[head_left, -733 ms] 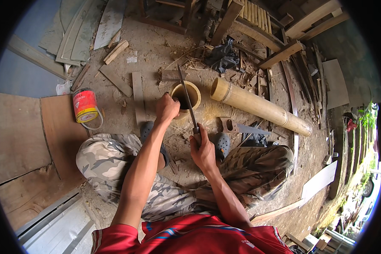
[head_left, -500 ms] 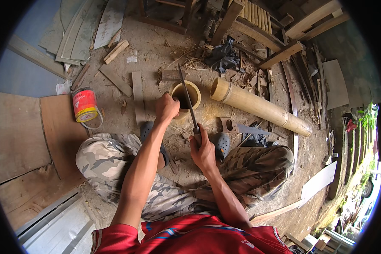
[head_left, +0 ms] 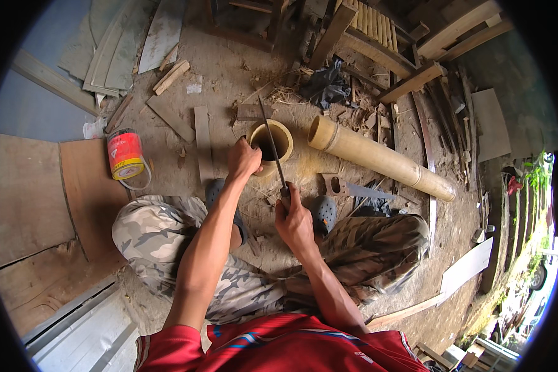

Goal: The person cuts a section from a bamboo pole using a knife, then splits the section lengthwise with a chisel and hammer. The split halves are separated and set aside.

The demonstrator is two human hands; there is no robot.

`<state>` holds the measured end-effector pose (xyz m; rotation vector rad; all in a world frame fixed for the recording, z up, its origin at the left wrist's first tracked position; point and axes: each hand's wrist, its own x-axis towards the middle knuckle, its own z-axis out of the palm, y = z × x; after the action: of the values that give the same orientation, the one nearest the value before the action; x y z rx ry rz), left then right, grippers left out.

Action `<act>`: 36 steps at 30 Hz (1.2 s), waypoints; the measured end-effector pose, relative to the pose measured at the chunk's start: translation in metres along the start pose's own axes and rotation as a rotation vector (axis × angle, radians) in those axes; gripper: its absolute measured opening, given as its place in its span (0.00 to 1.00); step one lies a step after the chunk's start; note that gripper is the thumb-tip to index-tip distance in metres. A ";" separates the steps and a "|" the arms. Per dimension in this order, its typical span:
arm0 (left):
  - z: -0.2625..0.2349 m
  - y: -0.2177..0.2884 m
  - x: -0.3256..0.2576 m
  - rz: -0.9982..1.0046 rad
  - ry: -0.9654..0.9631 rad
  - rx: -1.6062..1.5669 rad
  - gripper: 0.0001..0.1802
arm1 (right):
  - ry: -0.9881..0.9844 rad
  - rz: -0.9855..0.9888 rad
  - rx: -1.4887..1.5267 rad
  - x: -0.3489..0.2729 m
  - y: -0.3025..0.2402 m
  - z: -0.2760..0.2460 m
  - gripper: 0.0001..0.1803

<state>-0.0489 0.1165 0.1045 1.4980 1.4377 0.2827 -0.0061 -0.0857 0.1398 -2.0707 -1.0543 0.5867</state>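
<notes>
My left hand is closed on the left rim of a short bamboo section that stands upright on the ground, its hollow end facing up. In my right hand is the dark handle of a long narrow knife, which looks like a machete. Its blade passes over the bamboo opening, the tip reaching beyond the far rim. Whether the blade touches the rim, I cannot tell. A long bamboo pole lies to the right, and a handsaw rests between it and my right shoe.
A red and yellow can with a handle lies at the left. Flat wood strips are on the dirt floor near the bamboo section. Wooden furniture frames and a black plastic bag stand at the far side.
The knife and my right hand have shifted slightly to the left, and the blade lies a little further left across the opening. My left hand keeps its hold on the bamboo section.
</notes>
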 end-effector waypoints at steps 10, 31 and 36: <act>-0.009 0.042 -0.027 0.136 -0.008 -0.062 0.17 | 0.083 -0.059 0.020 -0.007 -0.019 -0.033 0.28; 0.037 0.002 -0.007 0.155 -0.035 -0.083 0.16 | 0.088 0.059 0.014 -0.006 0.007 -0.032 0.24; 0.037 0.003 -0.004 0.134 -0.069 -0.030 0.16 | 0.099 0.052 0.055 -0.003 0.010 -0.032 0.24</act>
<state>-0.0209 0.0964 0.0911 1.5677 1.2761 0.3297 0.0180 -0.1052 0.1522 -2.0629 -0.9206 0.5277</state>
